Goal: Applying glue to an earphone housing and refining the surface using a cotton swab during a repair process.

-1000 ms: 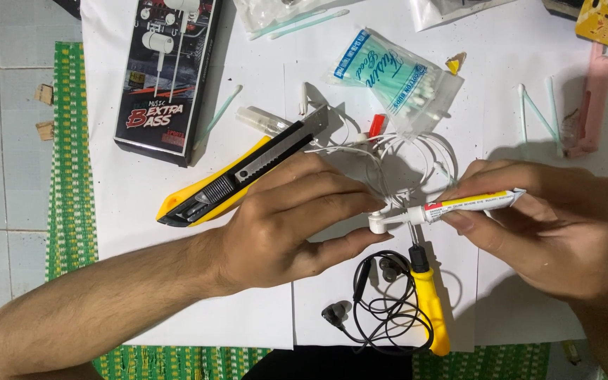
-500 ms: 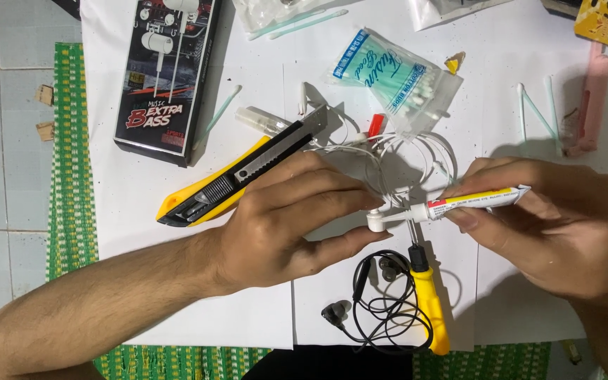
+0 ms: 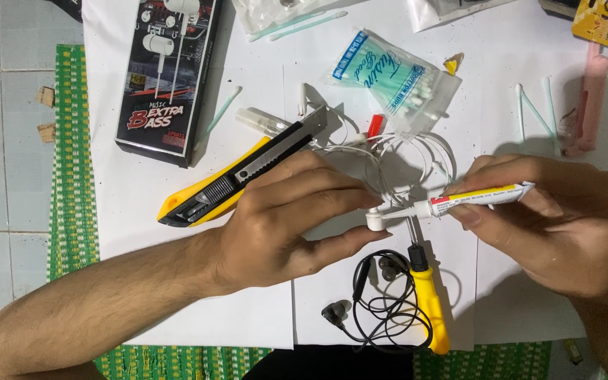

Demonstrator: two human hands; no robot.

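Observation:
My left hand [image 3: 290, 222] pinches a small white earbud [image 3: 374, 222] between thumb and fingers; its white cable [image 3: 416, 158] loops away behind. My right hand [image 3: 557, 222] grips a small glue tube [image 3: 483, 199], white and yellow with a red band, pointing left. The tube's thin nozzle touches the earbud. Just below lie a yellow-handled screwdriver [image 3: 431, 302] and a tangled pair of black earphones [image 3: 381, 295] on white paper [image 3: 248, 317].
A yellow and black utility knife [image 3: 237, 179] lies left of my left hand. A black earphone box [image 3: 170, 70] sits at top left. A bag of cotton swabs [image 3: 388, 77], loose swabs [image 3: 536, 109] and a pink tool [image 3: 589, 105] lie behind. A green woven mat [image 3: 72, 169] borders the paper.

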